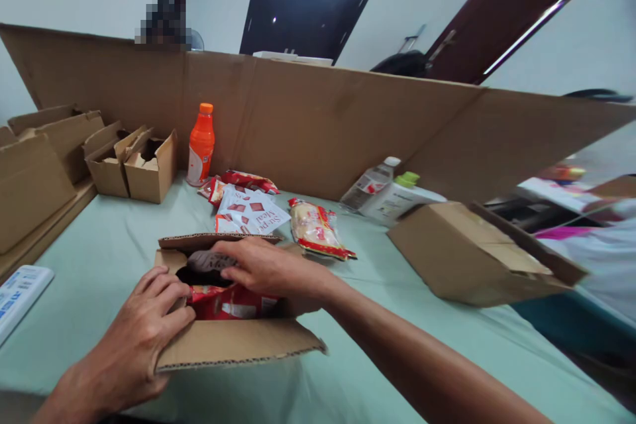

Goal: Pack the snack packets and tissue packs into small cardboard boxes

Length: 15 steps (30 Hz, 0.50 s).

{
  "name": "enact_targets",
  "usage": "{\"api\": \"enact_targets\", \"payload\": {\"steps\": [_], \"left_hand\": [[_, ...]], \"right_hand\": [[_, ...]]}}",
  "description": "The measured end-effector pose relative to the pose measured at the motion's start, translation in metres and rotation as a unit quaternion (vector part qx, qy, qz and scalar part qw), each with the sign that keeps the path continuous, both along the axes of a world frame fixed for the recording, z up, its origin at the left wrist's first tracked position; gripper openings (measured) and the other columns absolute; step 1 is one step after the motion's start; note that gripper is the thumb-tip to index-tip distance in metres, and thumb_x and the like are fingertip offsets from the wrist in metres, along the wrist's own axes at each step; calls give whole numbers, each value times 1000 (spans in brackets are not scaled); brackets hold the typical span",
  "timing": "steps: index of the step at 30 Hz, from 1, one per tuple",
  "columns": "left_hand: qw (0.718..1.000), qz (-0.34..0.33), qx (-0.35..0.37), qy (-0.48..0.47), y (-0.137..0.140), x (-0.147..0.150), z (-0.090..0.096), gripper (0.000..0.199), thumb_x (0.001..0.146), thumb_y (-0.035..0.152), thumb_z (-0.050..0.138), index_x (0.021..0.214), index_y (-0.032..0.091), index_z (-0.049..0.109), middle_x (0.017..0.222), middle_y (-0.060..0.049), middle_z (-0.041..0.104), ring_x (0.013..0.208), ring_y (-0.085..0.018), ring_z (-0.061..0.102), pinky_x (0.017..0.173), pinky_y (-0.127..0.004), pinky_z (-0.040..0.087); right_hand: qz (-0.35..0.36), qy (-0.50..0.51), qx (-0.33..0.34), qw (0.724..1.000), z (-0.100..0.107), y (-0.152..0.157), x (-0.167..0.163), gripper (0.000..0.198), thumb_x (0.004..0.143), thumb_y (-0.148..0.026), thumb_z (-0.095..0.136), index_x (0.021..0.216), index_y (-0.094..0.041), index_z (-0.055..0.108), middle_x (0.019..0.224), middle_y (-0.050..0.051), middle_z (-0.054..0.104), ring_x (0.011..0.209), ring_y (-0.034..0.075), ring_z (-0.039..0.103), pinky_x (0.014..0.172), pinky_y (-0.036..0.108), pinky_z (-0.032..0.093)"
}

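Note:
An open cardboard box (pixel 238 342) stands in front of me on the green cloth, its flaps spread. My left hand (pixel 144 331) is wrapped round its left side, fingers over the rim. My right hand (pixel 273 268) reaches in from the right and pinches a grey-brown rounded item (pixel 211 261) with faint markings; its kind is unclear. Beneath lies a red shiny packet (pixel 218 305), partly covered by the hands. Something black shows beside it in the box. Just behind the box are white printed sachets (pixel 251 209) and a clear-and-red food packet (pixel 318 228).
An orange bottle (pixel 201 146) stands at the back left, near small open boxes (pixel 152 172). A clear bottle (pixel 370 184) and a white bottle with green cap (pixel 400 201) lean by another carton (pixel 447 252). A cardboard wall (pixel 318 126) borders the back. A white device (pixel 22 298) lies left.

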<state>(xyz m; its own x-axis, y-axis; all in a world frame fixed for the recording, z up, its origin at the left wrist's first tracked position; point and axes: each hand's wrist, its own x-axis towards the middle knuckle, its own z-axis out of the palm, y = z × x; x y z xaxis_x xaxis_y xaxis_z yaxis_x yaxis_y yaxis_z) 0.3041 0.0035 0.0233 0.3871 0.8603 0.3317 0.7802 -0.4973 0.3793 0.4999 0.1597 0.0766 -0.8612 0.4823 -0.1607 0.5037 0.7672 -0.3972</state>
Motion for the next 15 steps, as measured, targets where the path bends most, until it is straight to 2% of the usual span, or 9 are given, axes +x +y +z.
{"api": "enact_targets", "payload": {"steps": [3, 6, 9, 11, 15], "left_hand": [[1000, -4, -2, 1, 0, -1, -1, 50, 60, 10, 63, 108, 23, 63, 116, -6, 62, 113, -30, 53, 114, -58, 28], [1000, -2, 9, 15, -2, -3, -1, 63, 64, 9, 63, 125, 24, 58, 127, -9, 60, 119, -32, 52, 111, -56, 35], [998, 13, 13, 61, -5, -6, 0, 87, 67, 8, 62, 149, 27, 39, 153, -13, 44, 134, -36, 45, 110, -57, 39], [996, 17, 7, 87, -5, -6, 3, 94, 66, 7, 61, 154, 27, 33, 158, -14, 39, 138, -39, 42, 109, -60, 38], [997, -3, -26, 71, 0, -4, 12, 83, 64, 4, 58, 142, 27, 47, 136, -10, 59, 122, -34, 53, 103, -57, 43]], "right_hand": [[26, -52, -18, 998, -13, 2, -7, 36, 89, -9, 53, 117, -20, 72, 110, 10, 77, 98, 24, 69, 77, 30, 44], [37, -55, -27, 997, -25, 3, -8, 39, 87, -4, 50, 110, -21, 76, 104, 9, 79, 94, 23, 71, 73, 29, 42], [47, -37, -30, 998, -31, 3, -7, 38, 85, -4, 53, 109, -22, 77, 103, 7, 80, 94, 21, 71, 73, 28, 42], [56, -16, -32, 998, -34, 2, -6, 41, 84, -3, 52, 111, -23, 76, 103, 6, 80, 93, 20, 72, 74, 27, 42], [81, 42, -31, 995, -36, -5, -3, 40, 85, -4, 53, 112, -23, 75, 104, 6, 80, 92, 20, 73, 74, 28, 46]]}}
